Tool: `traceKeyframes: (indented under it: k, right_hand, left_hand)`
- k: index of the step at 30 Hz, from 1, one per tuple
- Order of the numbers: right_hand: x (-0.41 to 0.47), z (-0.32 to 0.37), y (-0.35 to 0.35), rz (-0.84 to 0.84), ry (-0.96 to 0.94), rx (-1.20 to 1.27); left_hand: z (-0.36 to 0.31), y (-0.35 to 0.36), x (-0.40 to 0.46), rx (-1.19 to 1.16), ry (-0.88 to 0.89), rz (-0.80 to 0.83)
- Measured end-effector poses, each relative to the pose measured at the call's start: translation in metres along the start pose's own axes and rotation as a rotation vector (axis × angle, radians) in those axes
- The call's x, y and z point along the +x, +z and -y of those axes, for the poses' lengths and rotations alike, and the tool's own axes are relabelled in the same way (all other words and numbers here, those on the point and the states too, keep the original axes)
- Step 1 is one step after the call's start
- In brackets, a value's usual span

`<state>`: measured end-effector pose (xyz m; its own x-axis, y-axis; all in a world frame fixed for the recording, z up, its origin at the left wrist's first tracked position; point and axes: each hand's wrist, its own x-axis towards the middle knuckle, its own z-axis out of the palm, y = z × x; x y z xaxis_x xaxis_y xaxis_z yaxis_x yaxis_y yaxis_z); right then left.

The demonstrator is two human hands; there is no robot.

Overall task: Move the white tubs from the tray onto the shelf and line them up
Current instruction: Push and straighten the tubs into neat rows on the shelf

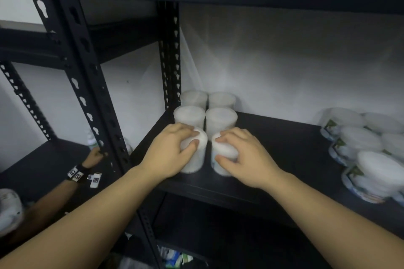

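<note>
Several white tubs stand in two columns at the left end of a black shelf (pixel 282 137), back to the wall. My left hand (pixel 168 153) grips the front left white tub (pixel 196 159) from above. My right hand (pixel 242 155) grips the front right white tub (pixel 220 155) the same way. Both front tubs rest on the shelf, just ahead of the middle pair (pixel 205 120). A rear pair (pixel 207 99) stands behind those. No tray is in view.
Wider lidded bowls with green labels (pixel 360 148) crowd the shelf's right end. A black upright post (pixel 91 85) stands to the left. Another person's hand with a tagged wristband (pixel 87 168) reaches into the neighbouring shelf bay. Packets lie on the shelf below (pixel 175 257).
</note>
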<state>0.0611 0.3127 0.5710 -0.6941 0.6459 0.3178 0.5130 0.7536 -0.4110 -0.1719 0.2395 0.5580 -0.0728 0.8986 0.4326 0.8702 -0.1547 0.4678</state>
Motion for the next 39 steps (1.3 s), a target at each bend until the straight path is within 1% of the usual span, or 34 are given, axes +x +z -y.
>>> traceKeyframes:
  k: [5, 8, 10, 11, 14, 15, 18, 21, 24, 27, 29, 31, 32, 34, 36, 39]
  right_hand:
    - [-0.019, -0.003, -0.008, -0.063, 0.051, 0.037]
    - [-0.022, -0.007, -0.015, -0.070, 0.062, 0.057]
    - [-0.021, -0.009, -0.020, -0.085, 0.068, 0.052]
    - [-0.021, -0.010, -0.022, -0.084, 0.076, 0.012]
    - [-0.016, -0.008, -0.026, -0.033, 0.091, -0.179]
    - [-0.014, -0.007, -0.028, -0.007, 0.084, -0.193]
    - [-0.011, -0.009, -0.035, 0.092, 0.052, -0.109]
    - [-0.014, -0.016, -0.047, 0.187, 0.045, -0.030]
    - [-0.019, -0.020, -0.054, 0.204, 0.054, 0.001]
    - [-0.021, -0.017, -0.054, 0.113, 0.100, 0.017]
    - [-0.017, -0.013, -0.049, 0.037, 0.128, -0.076]
    - [-0.011, -0.007, -0.042, 0.018, 0.150, -0.209]
    - [-0.009, -0.004, -0.039, 0.023, 0.151, -0.266]
    - [-0.008, -0.003, -0.036, 0.033, 0.132, -0.296]
    - [-0.011, -0.005, -0.038, 0.058, 0.107, -0.213]
    - [-0.015, -0.011, -0.046, 0.120, 0.079, -0.102]
  left_hand:
    - [-0.017, 0.003, 0.003, -0.033, 0.112, 0.109]
    - [-0.021, 0.001, 0.012, 0.051, 0.158, 0.164]
    - [-0.024, 0.000, 0.017, 0.122, 0.177, 0.158]
    - [-0.026, -0.001, 0.019, 0.144, 0.189, 0.151]
    - [-0.030, -0.003, 0.021, 0.136, 0.225, 0.168]
    - [-0.030, -0.004, 0.021, 0.108, 0.237, 0.190]
    - [-0.030, -0.011, 0.023, 0.008, 0.244, 0.275]
    - [-0.027, -0.018, 0.026, -0.006, 0.239, 0.334]
    - [-0.025, -0.025, 0.028, 0.019, 0.243, 0.386]
    - [-0.033, -0.025, 0.029, 0.107, 0.230, 0.381]
    - [-0.042, -0.021, 0.029, 0.252, 0.203, 0.322]
    - [-0.046, -0.016, 0.028, 0.373, 0.178, 0.289]
    - [-0.045, -0.013, 0.028, 0.395, 0.179, 0.288]
    - [-0.040, -0.011, 0.028, 0.370, 0.201, 0.293]
    - [-0.034, -0.014, 0.029, 0.277, 0.223, 0.318]
    - [-0.028, -0.023, 0.029, 0.165, 0.263, 0.405]
